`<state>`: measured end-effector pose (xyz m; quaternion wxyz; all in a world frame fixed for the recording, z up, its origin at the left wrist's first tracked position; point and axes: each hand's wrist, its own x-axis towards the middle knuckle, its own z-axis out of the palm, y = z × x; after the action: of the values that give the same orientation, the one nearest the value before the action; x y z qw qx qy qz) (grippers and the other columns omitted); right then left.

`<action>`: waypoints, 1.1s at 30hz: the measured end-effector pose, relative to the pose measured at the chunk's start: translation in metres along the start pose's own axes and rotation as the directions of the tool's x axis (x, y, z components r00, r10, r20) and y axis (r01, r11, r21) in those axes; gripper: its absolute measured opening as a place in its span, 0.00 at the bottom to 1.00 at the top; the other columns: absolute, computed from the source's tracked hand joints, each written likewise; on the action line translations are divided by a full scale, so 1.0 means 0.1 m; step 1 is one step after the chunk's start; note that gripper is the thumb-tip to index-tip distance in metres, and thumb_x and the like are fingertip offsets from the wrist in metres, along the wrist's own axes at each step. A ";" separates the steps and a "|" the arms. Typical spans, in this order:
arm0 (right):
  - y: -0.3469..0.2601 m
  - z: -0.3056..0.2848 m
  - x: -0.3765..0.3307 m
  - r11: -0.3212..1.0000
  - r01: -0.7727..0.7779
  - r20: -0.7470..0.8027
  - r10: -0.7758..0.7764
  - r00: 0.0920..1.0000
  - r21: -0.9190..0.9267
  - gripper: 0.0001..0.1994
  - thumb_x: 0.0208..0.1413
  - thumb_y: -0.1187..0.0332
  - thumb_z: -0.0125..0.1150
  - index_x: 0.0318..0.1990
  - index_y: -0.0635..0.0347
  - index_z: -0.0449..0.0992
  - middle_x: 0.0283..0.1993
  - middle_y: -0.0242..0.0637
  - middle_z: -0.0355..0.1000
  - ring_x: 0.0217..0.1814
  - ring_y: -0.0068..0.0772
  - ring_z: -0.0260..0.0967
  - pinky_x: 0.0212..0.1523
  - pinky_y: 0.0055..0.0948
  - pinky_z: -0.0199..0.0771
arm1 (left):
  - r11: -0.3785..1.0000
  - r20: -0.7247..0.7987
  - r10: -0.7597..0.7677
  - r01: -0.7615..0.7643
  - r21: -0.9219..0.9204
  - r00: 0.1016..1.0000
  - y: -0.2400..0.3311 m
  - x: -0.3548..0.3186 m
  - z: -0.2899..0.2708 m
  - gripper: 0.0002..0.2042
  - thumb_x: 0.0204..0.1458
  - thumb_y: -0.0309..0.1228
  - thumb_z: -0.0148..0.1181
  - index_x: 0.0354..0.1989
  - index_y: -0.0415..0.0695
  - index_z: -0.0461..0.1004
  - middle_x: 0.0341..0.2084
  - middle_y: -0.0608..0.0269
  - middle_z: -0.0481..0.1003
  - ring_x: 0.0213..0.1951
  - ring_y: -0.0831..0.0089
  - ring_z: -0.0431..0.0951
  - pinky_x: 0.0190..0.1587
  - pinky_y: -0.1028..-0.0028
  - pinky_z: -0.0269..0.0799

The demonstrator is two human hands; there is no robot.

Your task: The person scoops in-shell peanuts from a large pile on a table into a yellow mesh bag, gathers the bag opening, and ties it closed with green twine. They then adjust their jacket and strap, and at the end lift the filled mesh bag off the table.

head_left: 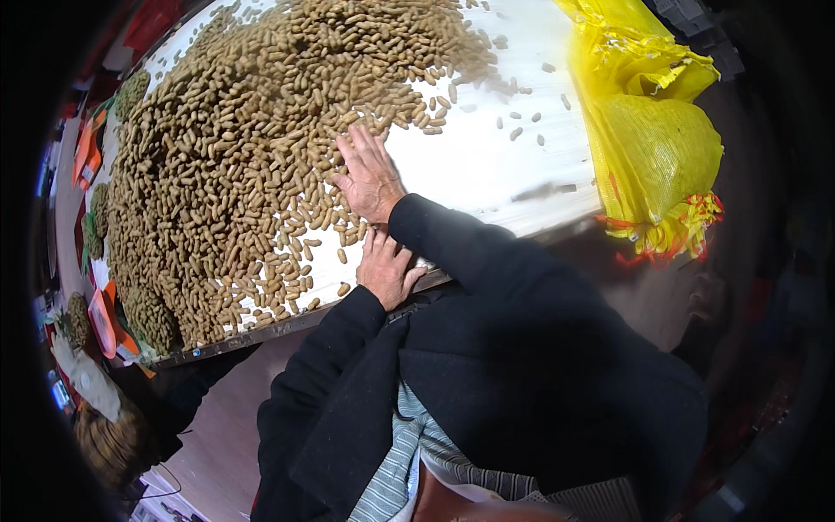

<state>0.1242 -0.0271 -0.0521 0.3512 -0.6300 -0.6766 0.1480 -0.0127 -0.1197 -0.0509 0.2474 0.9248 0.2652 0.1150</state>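
Fingers (349,157) slightly spread on right hand (374,187) and left hand (383,273), rough waisted peanuts (209,174) alongside, white tabletop (487,161), crinkled yellow sack (657,143)

"Which hand reaches farther out?"

"The right hand (371,178), its back upward, fingers (362,146) fanned forward, thumb (340,181) out leftward. The right arm (461,239) slants across in front of the body."

"And the left hand (383,268)?"

"Nearer the body, just below the right wrist (391,204), back upward too, fingers loosely extended forward, thumb jutting rightward. The left arm (326,344) angles up toward it."
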 end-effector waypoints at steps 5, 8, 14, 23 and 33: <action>1.20 -1.03 -0.19 0.863 -0.301 -0.306 0.182 0.934 -0.406 0.30 0.58 0.55 0.61 0.64 0.63 0.65 0.67 0.57 0.58 0.71 0.55 0.53 0.70 0.46 0.54 | 0.995 -0.038 -0.043 0.046 0.085 0.998 -0.11 0.13 0.03 0.26 0.49 0.47 0.65 0.55 0.48 0.75 0.64 0.48 0.61 0.69 0.46 0.53 0.69 0.44 0.44; 2.05 -1.79 -0.51 0.611 -0.612 -0.437 0.432 0.789 -0.501 0.35 0.58 0.49 0.58 0.68 0.60 0.60 0.72 0.57 0.53 0.76 0.54 0.46 0.73 0.46 0.46 | 0.981 -0.123 -0.081 0.101 0.166 0.989 -0.27 0.19 0.09 0.24 0.54 0.49 0.61 0.55 0.49 0.75 0.63 0.50 0.65 0.69 0.49 0.54 0.70 0.44 0.43; 2.75 -2.10 -0.58 0.512 -0.720 -0.434 0.576 0.692 -0.469 0.38 0.59 0.44 0.55 0.68 0.63 0.58 0.72 0.56 0.52 0.77 0.51 0.42 0.75 0.48 0.39 | 0.764 -0.298 -0.295 0.411 0.498 0.908 -0.85 0.28 -0.19 0.19 0.61 0.46 0.52 0.51 0.46 0.75 0.61 0.47 0.67 0.68 0.50 0.58 0.70 0.44 0.42; 1.60 -1.19 0.23 0.933 0.003 -0.128 -0.053 0.990 -0.360 0.37 0.61 0.43 0.52 0.68 0.60 0.59 0.73 0.59 0.49 0.76 0.55 0.44 0.74 0.48 0.44 | 0.773 -0.382 -0.322 0.473 0.423 0.866 -0.26 0.45 -0.26 0.21 0.60 0.38 0.56 0.58 0.42 0.71 0.64 0.43 0.61 0.68 0.45 0.56 0.68 0.42 0.47; 3.26 -1.95 0.56 0.736 -0.598 -0.343 0.499 0.796 -0.318 0.37 0.60 0.42 0.51 0.67 0.61 0.62 0.71 0.60 0.53 0.77 0.58 0.42 0.74 0.49 0.37 | 0.523 -0.583 -0.603 0.822 0.227 0.544 0.01 -0.38 -0.04 0.23 0.55 0.36 0.63 0.57 0.37 0.70 0.62 0.42 0.64 0.66 0.44 0.58 0.67 0.51 0.52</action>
<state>0.4995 0.0322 -0.1069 0.2282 -0.8742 -0.4279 0.0245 -0.0451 -0.1394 -0.0504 -0.0291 0.7035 0.6975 0.1335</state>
